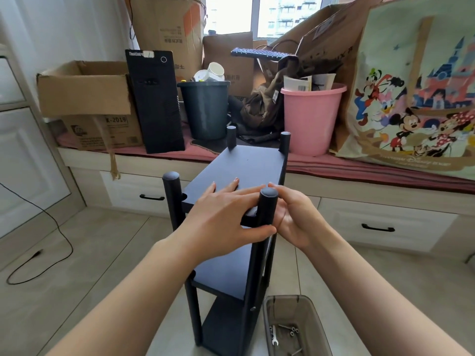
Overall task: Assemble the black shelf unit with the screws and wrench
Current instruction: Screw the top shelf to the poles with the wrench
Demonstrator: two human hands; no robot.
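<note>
The black three-tier shelf unit with round matte posts (231, 227) stands upright on the pale tiled floor (102, 253), just in front of the person. Its top board sits between four posts whose capped ends rise above it; two lower boards show beneath.

The step in hand appears to be seating the top board against the near right post (267, 209). The left hand (223, 214) lies flat on the board with fingers straight, thumb pressing the post. The right hand (293, 217) curls around the post from the far side; whether it pinches a screw there is hidden.

To do this well, I judge the board should be pressed level so its hole meets the post's hole before any screw is driven.

The small silver wrench (274, 335) and loose screws (293, 331) lie in a translucent grey plastic bin (316, 317) just beside the unit's foot.
</note>
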